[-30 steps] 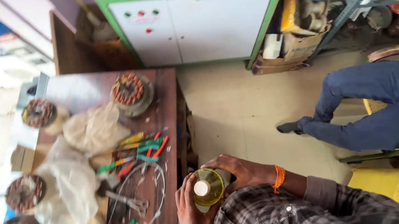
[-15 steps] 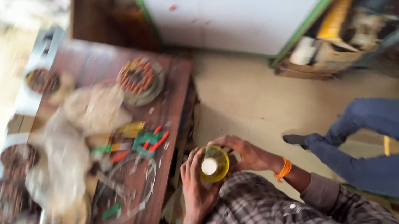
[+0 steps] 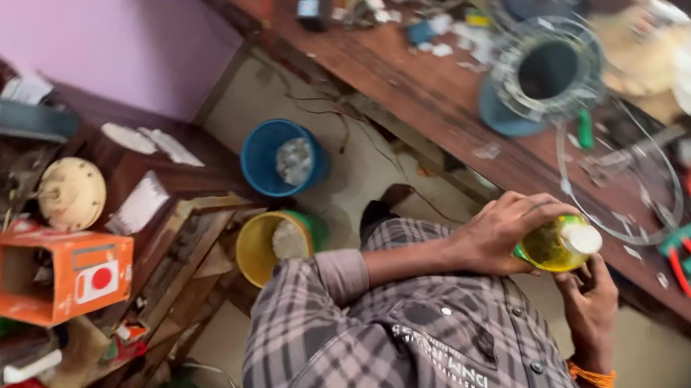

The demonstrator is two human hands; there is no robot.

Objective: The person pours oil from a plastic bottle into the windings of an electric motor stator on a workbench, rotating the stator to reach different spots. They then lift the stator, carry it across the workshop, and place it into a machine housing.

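Small yellow bottle (image 3: 557, 244), white-capped, upright. Left hand (image 3: 505, 232) wrapped its body, steadying; right hand (image 3: 589, 299) cupped beneath, beside cluttered counter (image 3: 441, 98)

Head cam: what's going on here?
A person in a plaid shirt holds a small yellow-green bottle with a white cap in both hands: the left hand wraps the body, the right hand sits just under it. This happens beside a cluttered wooden workbench.
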